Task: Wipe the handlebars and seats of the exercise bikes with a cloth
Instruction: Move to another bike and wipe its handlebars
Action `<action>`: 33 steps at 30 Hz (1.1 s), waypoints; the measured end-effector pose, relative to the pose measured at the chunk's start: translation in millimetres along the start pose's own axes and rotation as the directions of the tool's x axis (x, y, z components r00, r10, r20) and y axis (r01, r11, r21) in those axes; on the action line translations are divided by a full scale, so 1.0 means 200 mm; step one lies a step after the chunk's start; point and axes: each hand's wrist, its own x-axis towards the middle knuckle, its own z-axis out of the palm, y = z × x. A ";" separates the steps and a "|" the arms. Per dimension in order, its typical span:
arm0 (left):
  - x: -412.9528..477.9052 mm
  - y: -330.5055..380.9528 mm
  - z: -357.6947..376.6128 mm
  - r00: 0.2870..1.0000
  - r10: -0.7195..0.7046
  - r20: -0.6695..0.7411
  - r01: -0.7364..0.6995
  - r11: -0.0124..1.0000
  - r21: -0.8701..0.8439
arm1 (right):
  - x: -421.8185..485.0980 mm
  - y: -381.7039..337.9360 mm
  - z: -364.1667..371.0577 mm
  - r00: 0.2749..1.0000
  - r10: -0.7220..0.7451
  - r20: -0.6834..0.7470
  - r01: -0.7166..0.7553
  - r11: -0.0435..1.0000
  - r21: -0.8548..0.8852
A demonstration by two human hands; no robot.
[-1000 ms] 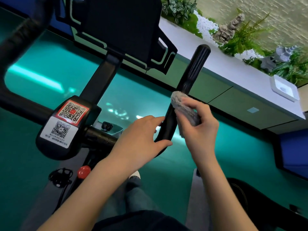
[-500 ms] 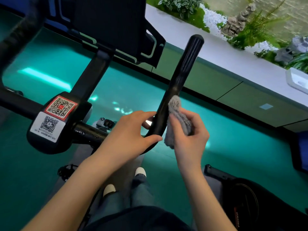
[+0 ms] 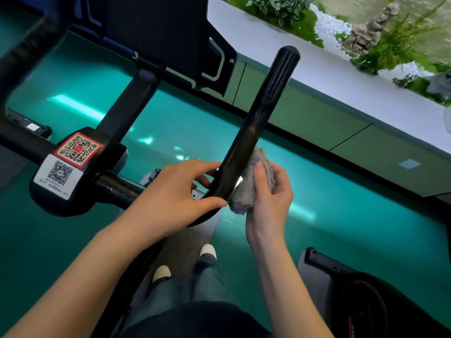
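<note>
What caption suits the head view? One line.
Right hand presses grey cloth against black handlebar; left hand grips it.

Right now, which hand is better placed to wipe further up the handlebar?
The right hand: it holds the grey cloth against the handlebar. The left hand only grips the bend.

Bright, even daylight. The glossy teal floor (image 3: 341,228) mirrors pale streaks of overhead light, and a white glint sits low on the black tubular handlebar (image 3: 256,123). Wide-angle distortion slants the long white ledge (image 3: 317,76). The top-left corner is smeared by blur.
</note>
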 end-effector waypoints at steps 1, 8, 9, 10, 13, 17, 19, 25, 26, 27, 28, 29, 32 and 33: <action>0.00 0.00 0.00 1.000 -0.001 -0.001 0.001 1.000 0.002 | 0.03 -0.01 0.02 0.999 0.033 -0.001 -0.033 0.998 0.061; -0.01 0.00 -0.01 1.000 -0.004 -0.016 0.004 1.000 -0.016 | -0.06 0.01 0.06 0.957 0.266 0.115 -0.287 0.923 0.255; -0.01 -0.01 -0.01 1.000 -0.004 -0.015 0.004 1.000 -0.013 | -0.09 0.01 0.05 0.952 0.271 0.141 -0.299 0.921 0.250; -0.01 -0.01 -0.01 1.000 -0.004 -0.013 0.004 1.000 -0.010 | -0.11 0.01 0.04 0.951 0.268 0.156 -0.300 0.921 0.247; -0.02 -0.02 0.00 1.000 0.004 -0.019 -0.003 1.000 0.006 | -0.09 0.01 0.05 0.962 0.242 0.130 -0.267 0.934 0.237; -0.01 -0.03 0.00 1.000 0.014 -0.017 -0.013 0.999 0.037 | -0.18 0.05 0.04 0.943 0.265 0.199 -0.313 0.912 0.265; -0.02 -0.03 -0.01 1.000 0.014 -0.013 -0.013 0.998 0.059 | -0.24 0.06 0.00 0.934 0.259 0.245 -0.322 0.910 0.263; -0.06 -0.03 -0.01 1.000 0.019 -0.018 -0.016 0.990 0.142 | -0.23 0.05 -0.03 0.993 0.106 0.045 -0.110 0.989 0.094; -0.07 -0.03 -0.01 1.000 0.019 -0.016 -0.016 0.988 0.151 | -0.26 0.06 -0.04 0.997 0.070 0.046 -0.071 0.997 0.021; -0.09 -0.03 -0.02 1.000 0.024 -0.014 -0.021 0.988 0.153 | -0.28 0.05 -0.04 0.998 0.036 0.046 -0.034 0.999 -0.039; -0.10 -0.03 -0.02 0.999 0.034 -0.013 -0.031 0.988 0.153 | -0.30 0.03 -0.05 0.999 -0.007 0.038 0.010 0.996 -0.083; -0.12 -0.04 -0.03 0.999 0.045 -0.012 -0.042 0.987 0.154 | -0.30 0.01 -0.06 0.998 -0.056 0.014 0.058 0.992 -0.108; -0.15 -0.06 -0.05 0.997 0.074 -0.011 -0.071 0.982 0.177 | -0.26 -0.04 -0.02 0.980 -0.188 -0.063 0.179 0.975 -0.132; -0.16 -0.06 -0.06 0.996 0.086 -0.009 -0.083 0.978 0.191 | -0.27 -0.05 0.01 0.977 -0.206 -0.062 0.196 0.969 -0.150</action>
